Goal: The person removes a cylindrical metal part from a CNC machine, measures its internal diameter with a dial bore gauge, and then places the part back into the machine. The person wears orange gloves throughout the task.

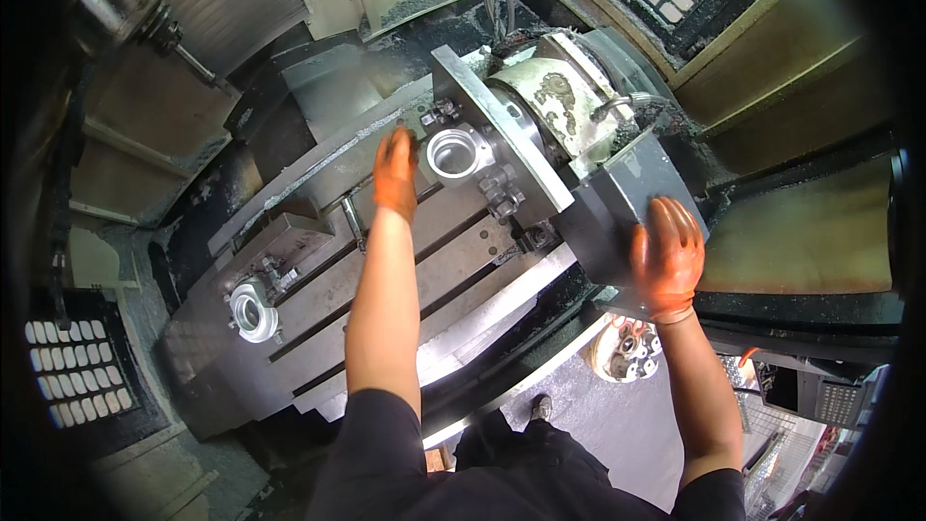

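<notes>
My left hand, in an orange glove, reaches over the slotted metal machine table. Its fingers point away from me, stretched out, just left of a silvery ring-shaped metal part. That part sits in clamps against an upright fixture plate; no contact with my hand shows. My right hand, also gloved in orange, lies on the dark grey box-shaped housing with its fingers spread. A second ring-shaped metal part is mounted at the left end of the table, beside a block.
A round rotary unit with cables stands behind the fixture plate. At the upper left hangs a spindle with a tool. A round container of ring-shaped parts stands below my right hand. A control panel is at the lower right.
</notes>
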`<state>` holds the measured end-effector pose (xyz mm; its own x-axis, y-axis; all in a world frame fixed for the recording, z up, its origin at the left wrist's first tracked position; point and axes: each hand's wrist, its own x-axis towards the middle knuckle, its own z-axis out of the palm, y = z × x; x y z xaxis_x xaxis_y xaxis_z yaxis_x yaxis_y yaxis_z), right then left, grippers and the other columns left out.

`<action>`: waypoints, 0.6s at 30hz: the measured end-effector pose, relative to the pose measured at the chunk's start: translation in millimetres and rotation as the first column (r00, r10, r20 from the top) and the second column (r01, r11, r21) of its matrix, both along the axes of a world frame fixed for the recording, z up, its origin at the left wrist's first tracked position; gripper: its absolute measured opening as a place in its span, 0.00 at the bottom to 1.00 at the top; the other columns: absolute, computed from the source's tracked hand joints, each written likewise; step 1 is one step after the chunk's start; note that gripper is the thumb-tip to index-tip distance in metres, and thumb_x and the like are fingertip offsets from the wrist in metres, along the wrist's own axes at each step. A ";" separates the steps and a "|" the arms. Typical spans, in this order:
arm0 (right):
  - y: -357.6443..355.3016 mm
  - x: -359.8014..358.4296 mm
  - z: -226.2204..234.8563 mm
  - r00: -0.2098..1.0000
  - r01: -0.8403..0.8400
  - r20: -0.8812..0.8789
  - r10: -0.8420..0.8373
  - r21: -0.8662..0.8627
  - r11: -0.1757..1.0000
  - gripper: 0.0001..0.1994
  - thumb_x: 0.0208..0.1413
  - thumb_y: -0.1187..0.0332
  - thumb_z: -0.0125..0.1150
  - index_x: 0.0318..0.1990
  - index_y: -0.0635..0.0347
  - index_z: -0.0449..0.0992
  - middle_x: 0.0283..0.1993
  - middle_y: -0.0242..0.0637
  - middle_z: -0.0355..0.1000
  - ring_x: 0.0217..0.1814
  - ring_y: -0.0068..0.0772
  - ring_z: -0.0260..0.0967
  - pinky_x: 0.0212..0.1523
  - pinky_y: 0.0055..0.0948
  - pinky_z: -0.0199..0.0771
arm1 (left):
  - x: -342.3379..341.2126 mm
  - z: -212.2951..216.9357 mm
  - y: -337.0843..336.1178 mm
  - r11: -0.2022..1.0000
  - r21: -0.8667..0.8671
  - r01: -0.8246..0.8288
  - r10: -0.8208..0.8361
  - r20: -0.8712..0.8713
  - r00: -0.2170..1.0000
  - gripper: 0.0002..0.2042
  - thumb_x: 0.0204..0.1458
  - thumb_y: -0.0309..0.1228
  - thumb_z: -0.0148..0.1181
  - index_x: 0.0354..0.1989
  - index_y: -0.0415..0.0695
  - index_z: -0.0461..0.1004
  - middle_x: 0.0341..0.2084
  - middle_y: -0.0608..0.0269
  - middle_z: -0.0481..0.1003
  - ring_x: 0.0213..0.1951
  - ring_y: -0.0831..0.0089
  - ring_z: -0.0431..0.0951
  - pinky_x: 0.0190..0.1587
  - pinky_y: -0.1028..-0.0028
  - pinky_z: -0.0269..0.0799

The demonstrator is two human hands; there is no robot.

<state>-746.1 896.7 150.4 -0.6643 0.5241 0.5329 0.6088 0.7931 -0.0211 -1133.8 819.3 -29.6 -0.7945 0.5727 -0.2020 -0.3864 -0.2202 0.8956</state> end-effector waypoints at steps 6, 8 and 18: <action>-1.4 4.2 -2.9 0.999 0.045 -0.002 -0.045 0.003 0.999 0.20 0.54 0.69 0.67 0.55 0.62 0.75 0.55 0.47 0.75 0.60 0.53 0.71 0.62 0.46 0.69 | 131.8 22.2 -34.6 0.950 0.122 0.289 -0.298 0.634 0.713 0.37 0.58 0.68 0.51 0.55 0.41 0.71 0.42 0.55 0.78 0.42 0.60 0.82 0.50 0.60 0.76; -0.5 3.5 -3.8 0.999 0.028 -0.022 -0.027 0.024 0.999 0.20 0.54 0.68 0.67 0.54 0.62 0.76 0.55 0.46 0.75 0.59 0.52 0.71 0.62 0.46 0.69 | 136.8 30.9 -33.7 0.949 0.174 0.261 -0.309 0.664 0.681 0.35 0.57 0.66 0.56 0.51 0.42 0.71 0.41 0.52 0.78 0.44 0.56 0.82 0.50 0.58 0.78; -1.1 1.5 0.2 0.999 0.011 -0.042 -0.009 0.043 0.999 0.20 0.53 0.68 0.68 0.54 0.62 0.76 0.55 0.46 0.75 0.58 0.52 0.72 0.61 0.47 0.70 | 103.1 -78.1 -44.7 0.962 -0.270 -0.037 -0.095 -0.456 0.885 0.35 0.55 0.40 0.68 0.67 0.41 0.60 0.56 0.56 0.72 0.57 0.63 0.75 0.53 0.62 0.75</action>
